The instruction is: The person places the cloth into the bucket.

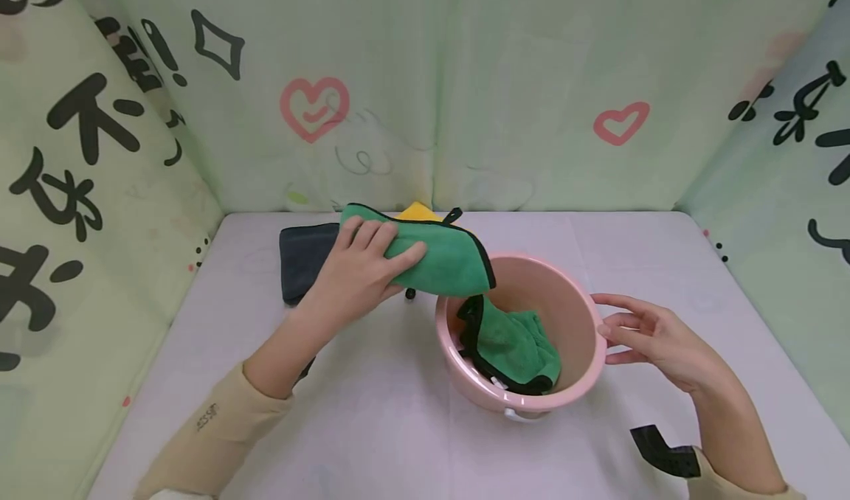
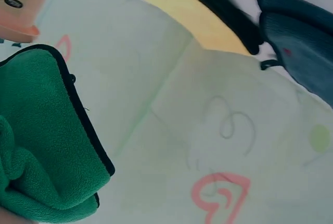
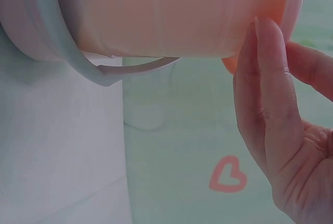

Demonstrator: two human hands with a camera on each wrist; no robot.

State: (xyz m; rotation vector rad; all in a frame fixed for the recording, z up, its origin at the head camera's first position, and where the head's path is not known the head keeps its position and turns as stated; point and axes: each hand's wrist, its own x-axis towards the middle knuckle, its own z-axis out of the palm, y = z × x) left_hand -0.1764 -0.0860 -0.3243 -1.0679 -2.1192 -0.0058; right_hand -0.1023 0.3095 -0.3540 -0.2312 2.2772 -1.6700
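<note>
- The left hand (image 1: 361,268) has its grip clenched round a folded green fleece cloth with black edging (image 1: 438,258); four fingers lie across the top of the fold and the thumb is hidden underneath.
- The cloth sticks out from that grip toward the right, and its free end hangs over the near-left rim of a round pink plastic bucket (image 1: 578,293), above the opening and clear of the inside wall.
- In the left wrist view the same green cloth (image 2: 41,140) fills the lower left, folded double, with the black edging running down its side.
- A second green cloth with black edging (image 1: 511,345) lies crumpled in the bottom of the bucket, just below the held one and not touching it.
- The right hand (image 1: 654,334) rests its straight fingers against the bucket's outer right wall; its grip is released, only touching. The right wrist view shows a fingertip (image 3: 270,41) laid flat on the pink wall (image 3: 171,15).
- Behind the left hand, on the pale surface (image 1: 372,411), lie a dark grey cloth (image 1: 302,260) and a yellow cloth (image 1: 416,211), close to the back wall.
- The patterned green fabric walls (image 1: 531,80) close in the surface at back, left and right; bare surface lies in front of the bucket, toward the person.
- A black strap piece (image 1: 660,448) lies by the right wrist.
</note>
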